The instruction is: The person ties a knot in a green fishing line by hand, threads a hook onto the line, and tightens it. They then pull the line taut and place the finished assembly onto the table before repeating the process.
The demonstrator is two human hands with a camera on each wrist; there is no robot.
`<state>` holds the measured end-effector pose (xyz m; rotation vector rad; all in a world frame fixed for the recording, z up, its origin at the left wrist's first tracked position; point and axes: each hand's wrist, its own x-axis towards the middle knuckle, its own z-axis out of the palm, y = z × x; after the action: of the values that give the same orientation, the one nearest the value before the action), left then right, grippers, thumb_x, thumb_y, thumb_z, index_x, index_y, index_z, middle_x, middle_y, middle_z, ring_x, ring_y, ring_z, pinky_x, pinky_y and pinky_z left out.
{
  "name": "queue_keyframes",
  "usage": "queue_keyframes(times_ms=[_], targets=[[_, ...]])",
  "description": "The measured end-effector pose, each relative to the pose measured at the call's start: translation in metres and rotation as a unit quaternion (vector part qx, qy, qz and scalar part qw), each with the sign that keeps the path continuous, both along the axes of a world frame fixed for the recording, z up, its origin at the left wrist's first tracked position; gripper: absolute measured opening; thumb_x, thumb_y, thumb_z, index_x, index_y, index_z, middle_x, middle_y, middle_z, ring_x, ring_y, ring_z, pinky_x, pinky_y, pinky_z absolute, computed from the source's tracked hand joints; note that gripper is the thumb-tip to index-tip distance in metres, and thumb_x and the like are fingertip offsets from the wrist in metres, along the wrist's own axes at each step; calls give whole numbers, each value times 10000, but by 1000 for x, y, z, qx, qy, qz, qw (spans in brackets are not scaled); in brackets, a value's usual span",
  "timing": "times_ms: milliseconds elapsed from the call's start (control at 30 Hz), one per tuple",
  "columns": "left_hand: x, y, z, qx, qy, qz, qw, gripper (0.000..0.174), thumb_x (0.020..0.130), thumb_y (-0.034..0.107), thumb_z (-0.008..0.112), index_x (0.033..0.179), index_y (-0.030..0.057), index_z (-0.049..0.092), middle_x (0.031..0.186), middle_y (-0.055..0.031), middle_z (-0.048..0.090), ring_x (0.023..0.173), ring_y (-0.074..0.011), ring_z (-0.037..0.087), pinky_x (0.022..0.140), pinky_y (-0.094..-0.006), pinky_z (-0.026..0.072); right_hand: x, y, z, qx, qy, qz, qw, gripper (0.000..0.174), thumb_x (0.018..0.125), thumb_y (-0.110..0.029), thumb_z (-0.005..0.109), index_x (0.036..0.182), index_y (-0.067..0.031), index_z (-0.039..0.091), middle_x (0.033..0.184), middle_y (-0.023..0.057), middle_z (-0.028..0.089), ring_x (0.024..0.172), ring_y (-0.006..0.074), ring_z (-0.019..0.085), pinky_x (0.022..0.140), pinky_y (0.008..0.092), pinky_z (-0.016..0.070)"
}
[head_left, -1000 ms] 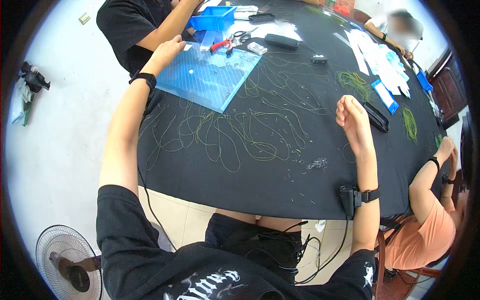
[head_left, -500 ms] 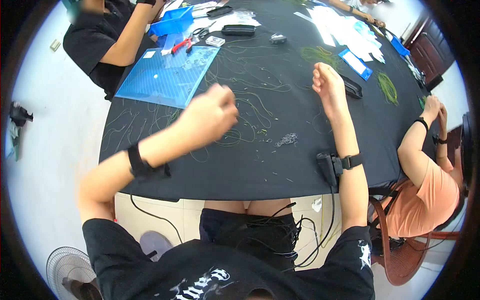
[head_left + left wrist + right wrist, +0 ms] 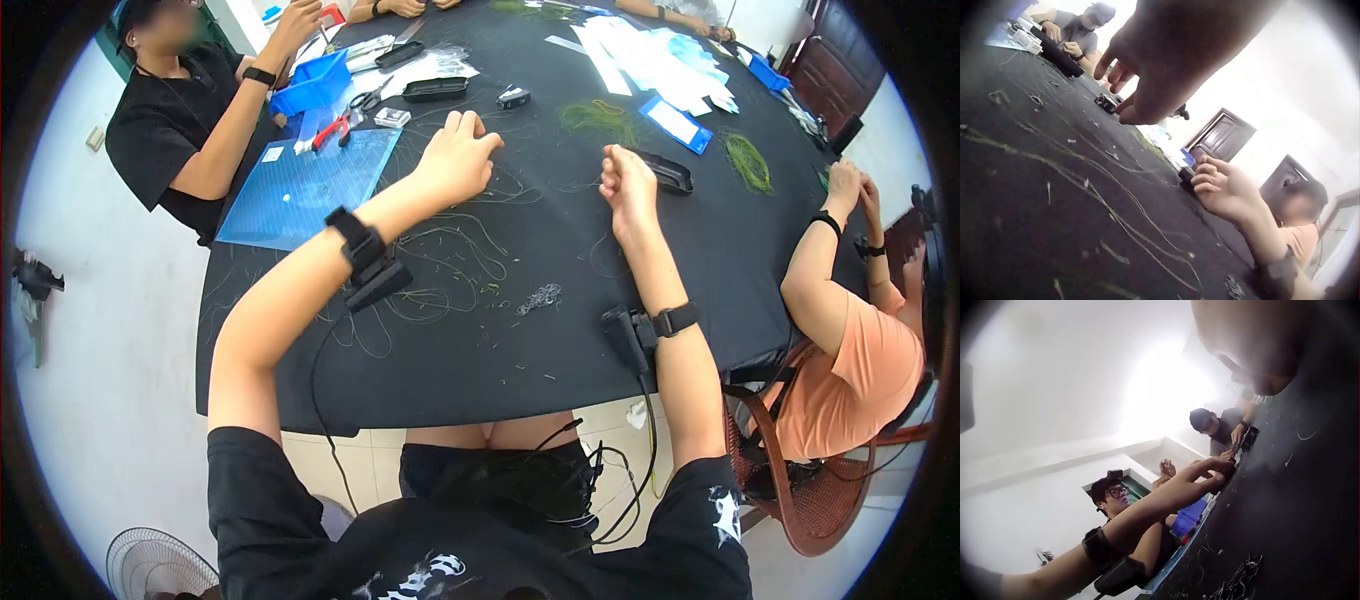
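Observation:
In the head view my left hand [image 3: 458, 165] is over the black-covered table, above thin green lines [image 3: 455, 240], palm down with fingers loosely bent. In the left wrist view its thumb and fingers are apart, and nothing shows between them. My right hand [image 3: 630, 192] hangs over the table to the right, fingers loosely curled, with nothing visible in it. Just beyond it lies a black open case [image 3: 668, 172]. Between my arms is a small pile of grey metal bits [image 3: 540, 299]. A blue gridded mat [image 3: 300, 195] lies left of my left hand.
On the left are red-handled pliers [image 3: 332, 133], scissors [image 3: 366, 101] and a blue bin [image 3: 312, 85]. White sheets [image 3: 650, 65], a bundle of green line [image 3: 748, 163] and a blue-edged card [image 3: 676, 126] lie at the right. Other people sit around the table.
My left hand has come from the mat's far edge, back across the lines, then forward toward the middle. The right hand keeps its pose. The head view has shifted.

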<state>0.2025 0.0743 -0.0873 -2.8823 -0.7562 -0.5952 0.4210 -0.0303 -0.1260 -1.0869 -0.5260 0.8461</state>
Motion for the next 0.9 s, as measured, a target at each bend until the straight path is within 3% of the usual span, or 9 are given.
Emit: queue_keyframes(times_ms=[167,267,500,633,767,900], targets=[[36,70,-26,-28,38,37,998,260,779,104,551,1013,-9,573,1042,-210,535,1016,-361,485,895,-428,416,-10,2,-7,-37,-19,42,998,148,874,-196,558,895,-59,613,696,-31,547,555,49,461,482,197,383],[61,94,-32,-82,-51,64,993,249,776,81,526,992,-40,555,1021,-236,540,1010,-395,493,897,-448,409,-15,5,-8,-49,-51,73,995,140,875,-167,549,870,-37,600,664,-18,536,528,54,440,462,207,356],[102,161,-29,-66,-111,145,981,301,809,133,510,1038,-60,494,1049,-239,541,1049,-399,500,901,-455,428,-22,2,-2,-56,-78,98,991,165,878,-166,539,872,-11,593,664,-7,538,518,45,427,458,193,334],[109,194,-32,-14,-5,160,987,300,832,106,481,1095,-26,538,1146,-180,545,1085,-373,499,912,-437,436,-25,1,0,-64,-96,114,987,168,881,-176,530,872,-23,600,668,-16,536,525,43,427,460,189,332],[118,195,-30,-51,95,235,966,343,871,120,459,1181,11,560,1254,-160,529,1201,-344,453,968,-427,409,-25,1,1,-69,-113,122,984,179,885,-186,520,867,-26,599,667,-17,538,521,43,424,462,191,333],[124,183,-16,-132,179,258,940,318,866,126,476,1136,32,615,1237,-167,554,1215,-317,457,973,-425,404,-25,1,2,-77,-115,125,983,183,885,-191,520,873,-27,601,669,-17,543,522,43,422,469,191,338]])
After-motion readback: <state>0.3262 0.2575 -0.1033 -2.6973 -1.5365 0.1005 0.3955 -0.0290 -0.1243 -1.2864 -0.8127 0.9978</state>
